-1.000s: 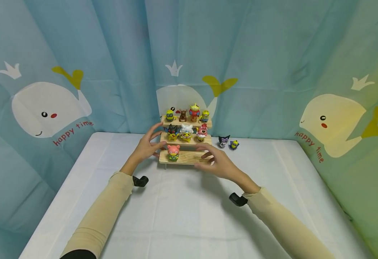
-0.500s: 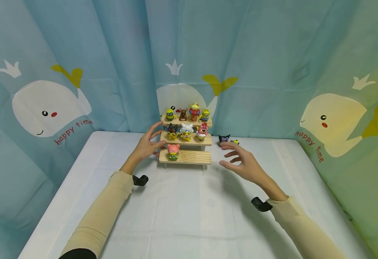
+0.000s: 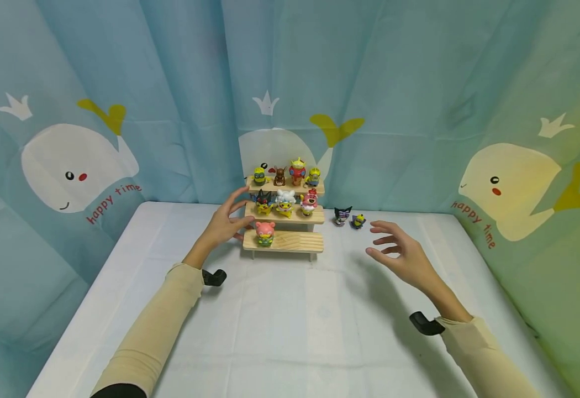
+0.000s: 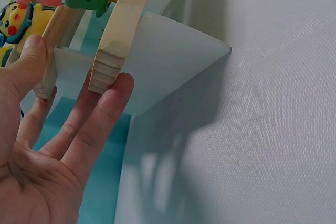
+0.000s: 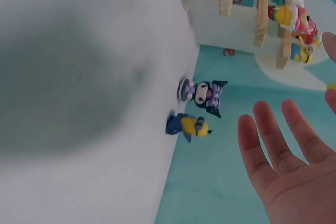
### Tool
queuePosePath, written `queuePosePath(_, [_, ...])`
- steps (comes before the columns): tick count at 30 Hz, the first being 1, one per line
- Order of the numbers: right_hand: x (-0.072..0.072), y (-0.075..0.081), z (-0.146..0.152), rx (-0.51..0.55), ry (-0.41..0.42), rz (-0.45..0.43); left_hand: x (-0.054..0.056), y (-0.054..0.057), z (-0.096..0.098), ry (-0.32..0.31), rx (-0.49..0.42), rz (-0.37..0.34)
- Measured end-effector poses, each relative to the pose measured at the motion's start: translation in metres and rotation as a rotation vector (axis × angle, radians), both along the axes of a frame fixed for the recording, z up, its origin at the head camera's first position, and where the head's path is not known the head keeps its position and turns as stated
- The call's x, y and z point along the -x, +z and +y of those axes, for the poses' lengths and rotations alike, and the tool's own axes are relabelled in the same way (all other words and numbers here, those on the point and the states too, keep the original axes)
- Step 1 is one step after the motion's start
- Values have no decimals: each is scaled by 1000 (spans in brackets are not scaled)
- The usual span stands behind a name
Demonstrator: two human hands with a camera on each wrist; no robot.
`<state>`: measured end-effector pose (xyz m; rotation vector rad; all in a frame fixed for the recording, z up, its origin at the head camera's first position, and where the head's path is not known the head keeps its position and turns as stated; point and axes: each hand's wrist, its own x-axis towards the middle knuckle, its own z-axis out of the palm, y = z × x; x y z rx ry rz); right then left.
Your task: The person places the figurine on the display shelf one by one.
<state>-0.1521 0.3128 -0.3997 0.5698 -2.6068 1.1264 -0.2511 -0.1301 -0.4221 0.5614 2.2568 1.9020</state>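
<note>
A three-tier wooden display stand point(image 3: 297, 241) holds small toy figures. My left hand point(image 3: 223, 224) is at its left side, fingers fairly straight and spread; in the left wrist view the thumb point(image 4: 34, 51) lies by the middle board's end and a fingertip point(image 4: 123, 82) touches the lowest board's end. My right hand point(image 3: 401, 257) is raised right of the stand, fingers apart and holding nothing. Nearest to it are a minion figure point(image 3: 358, 221) in blue and a black-and-purple Kuromi figure point(image 3: 342, 216), both upright on the table. A pink-hooded figure point(image 3: 265, 234) stands on the lowest tier.
Several figures, including an alien figure point(image 3: 298, 171), line the top tier; the middle tier bears a white-hooded yellow figure point(image 3: 285, 203) and a pink bear figure point(image 3: 309, 203) among others. A blue curtain point(image 3: 404, 110) with whale prints hangs behind the white table point(image 3: 280, 326).
My right hand has drawn away from the stand's lowest tier, moving right past the two figures on the table. The left hand and the stand have stayed in place.
</note>
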Motion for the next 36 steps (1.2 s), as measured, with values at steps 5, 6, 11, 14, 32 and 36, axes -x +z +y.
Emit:
queuePosePath(5, [3,-3,5,9,-12,17,0,0,-2,1,-4,1])
queuePosePath(6, [4,-4,6,12,-12,23,0,-1,-2,2,-3,0])
queuePosePath(11, [9,-6,8,19,-16,39,0,-1,-2,8,5,-6])
queuePosePath(14, [13,-8,8,21,-18,31,0,-1,-3,14,6,-8])
queuePosePath(32, [69,-30,14,23,-107,-69,4,-3,-2,7,1,-4])
queuePosePath(36, [82,-38,16,25,-124,-92,9,-11,-2,7,-1,11])
